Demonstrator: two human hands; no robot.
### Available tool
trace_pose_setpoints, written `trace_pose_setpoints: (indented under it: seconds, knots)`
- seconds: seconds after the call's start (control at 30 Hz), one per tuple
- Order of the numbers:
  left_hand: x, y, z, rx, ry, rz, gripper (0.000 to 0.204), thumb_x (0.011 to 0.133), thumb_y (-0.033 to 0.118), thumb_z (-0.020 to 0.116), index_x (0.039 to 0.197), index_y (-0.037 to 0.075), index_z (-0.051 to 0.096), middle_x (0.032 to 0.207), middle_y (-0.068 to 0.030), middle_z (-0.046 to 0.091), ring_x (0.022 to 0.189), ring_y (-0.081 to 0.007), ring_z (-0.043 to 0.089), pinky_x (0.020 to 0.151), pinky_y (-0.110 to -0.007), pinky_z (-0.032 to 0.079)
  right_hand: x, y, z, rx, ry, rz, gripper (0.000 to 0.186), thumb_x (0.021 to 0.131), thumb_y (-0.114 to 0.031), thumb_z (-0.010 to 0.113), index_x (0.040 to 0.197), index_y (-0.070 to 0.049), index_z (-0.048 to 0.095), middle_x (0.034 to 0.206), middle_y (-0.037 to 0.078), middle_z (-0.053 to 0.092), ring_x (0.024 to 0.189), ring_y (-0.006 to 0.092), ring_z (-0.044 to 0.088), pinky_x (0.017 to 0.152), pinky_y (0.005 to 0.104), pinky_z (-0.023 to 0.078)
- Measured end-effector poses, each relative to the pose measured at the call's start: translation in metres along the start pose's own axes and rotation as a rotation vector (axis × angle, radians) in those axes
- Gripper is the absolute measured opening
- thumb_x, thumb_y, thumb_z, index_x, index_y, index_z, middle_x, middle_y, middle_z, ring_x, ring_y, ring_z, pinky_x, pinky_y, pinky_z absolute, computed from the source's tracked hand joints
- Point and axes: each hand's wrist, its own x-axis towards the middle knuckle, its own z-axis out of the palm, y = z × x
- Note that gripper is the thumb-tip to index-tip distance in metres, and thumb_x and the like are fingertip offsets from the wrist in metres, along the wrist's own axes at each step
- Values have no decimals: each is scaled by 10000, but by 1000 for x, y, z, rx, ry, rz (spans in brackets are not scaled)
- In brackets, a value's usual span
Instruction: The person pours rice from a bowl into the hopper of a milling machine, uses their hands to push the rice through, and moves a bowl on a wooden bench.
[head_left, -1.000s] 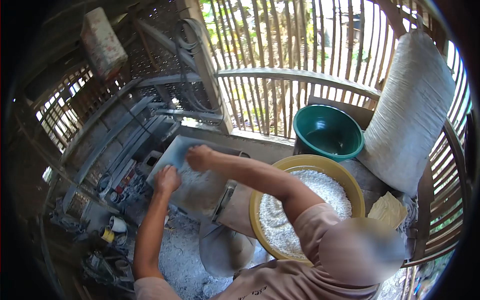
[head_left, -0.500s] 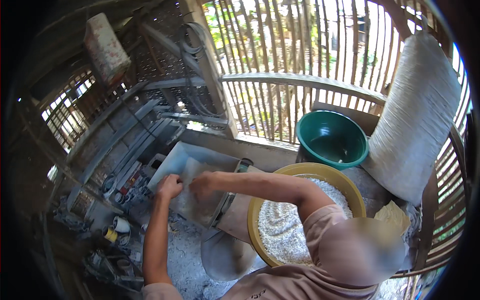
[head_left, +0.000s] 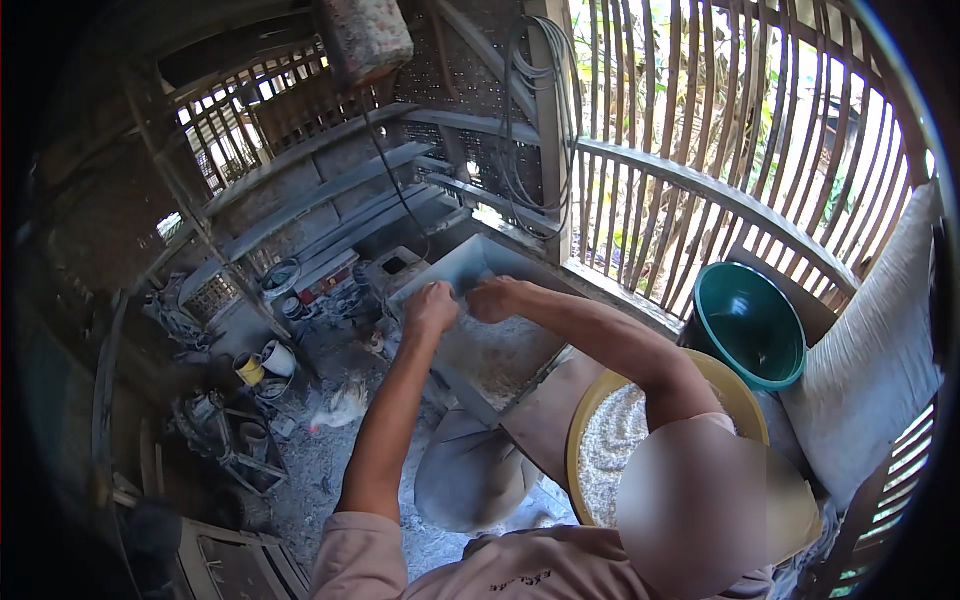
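Both my hands are over a pale metal hopper (head_left: 548, 262), a square open box with sloping walls and a dusty grainy layer inside. My left hand (head_left: 431, 307) is a closed fist at the hopper's left wall; whatever it grips is hidden beneath the fingers. My right hand (head_left: 494, 299) reaches across from the right, close beside the left one, its fingers curled down inside the far part of the hopper. What the right fingers hold, if anything, does not show. Under my right arm stands a yellow-brown basin (head_left: 574, 462) of white coarse granules (head_left: 612, 440).
A green basin (head_left: 748, 325) and a tall white sack (head_left: 868, 370) stand at the right. Below the hopper sits a stuffed grey sack (head_left: 475, 470). A white chicken (head_left: 345, 405) is on the dusty floor near buckets (head_left: 278, 358). A cylinder (head_left: 365, 40) hangs overhead.
My view has swung left, so the room sits further right and more floor shows. The right hand, blurred before, is now clearer and beside the left, both at the hopper's far-left part.
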Motion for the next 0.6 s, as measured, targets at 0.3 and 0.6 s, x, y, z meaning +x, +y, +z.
trace_pose_setpoints:
  seconds: [0.3,0.6]
  knots:
    - [3,-2,2,-122,88,0,300,787,179,510,1043,140,662,1082,-137,646,1040,-309,599,897,-415,467,2,-1,-15,-135,134,46,326,834,-292,497,952,-54,687,1071,147,650,1068,296,596,870,433,482]
    - [11,-4,13,-383,382,52,251,803,186,483,907,35,655,982,-217,635,944,-392,602,836,-469,477,11,-13,13,37,282,-623,375,883,-347,475,1094,-76,624,1124,156,618,1089,312,558,961,422,411]
